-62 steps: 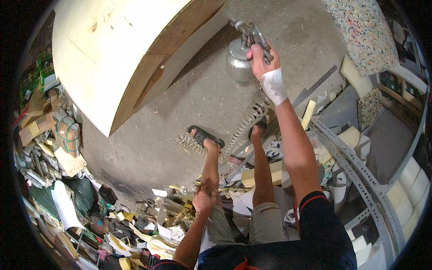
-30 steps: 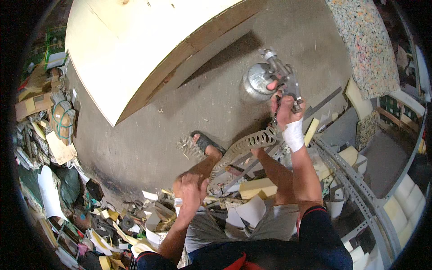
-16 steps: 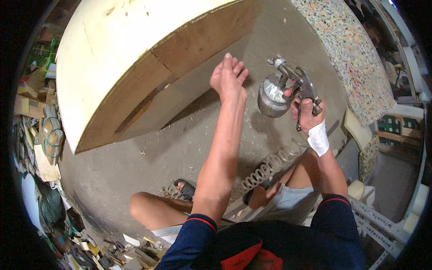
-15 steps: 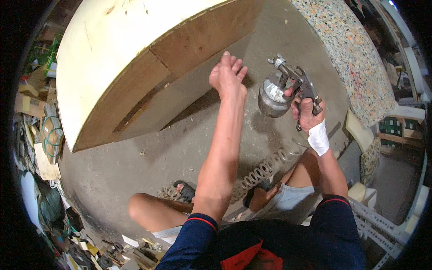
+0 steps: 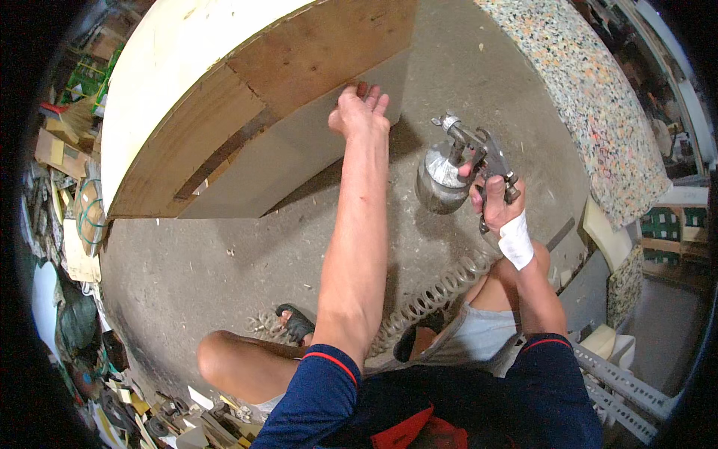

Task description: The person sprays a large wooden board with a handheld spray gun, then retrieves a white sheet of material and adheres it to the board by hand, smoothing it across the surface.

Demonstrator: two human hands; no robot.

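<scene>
My right hand (image 5: 499, 203) grips a metal spray gun (image 5: 479, 150) by its handle, with a silver cup (image 5: 440, 183) hanging below it. A white wrap (image 5: 516, 241) goes round the right wrist. Reaching forward, my left hand (image 5: 360, 112) has its fingers apart and nothing in it. Its fingertips are at the lower edge of a large curved wooden piece (image 5: 292, 63), which has a pale cream covering (image 5: 172, 67) on its outer face. Whether the fingers touch the wood, I cannot tell.
A coiled air hose (image 5: 441, 292) runs over the concrete floor (image 5: 247, 277) between my legs. Speckled foam (image 5: 576, 97) stands on the right, near perforated metal rails (image 5: 628, 382). Scraps and offcuts (image 5: 149, 419) pile up along the left.
My left hand has moved left, toward the wooden piece. That piece's lower left corner now lies farther from me. The right hand still holds the spray gun, slightly lower and left in view.
</scene>
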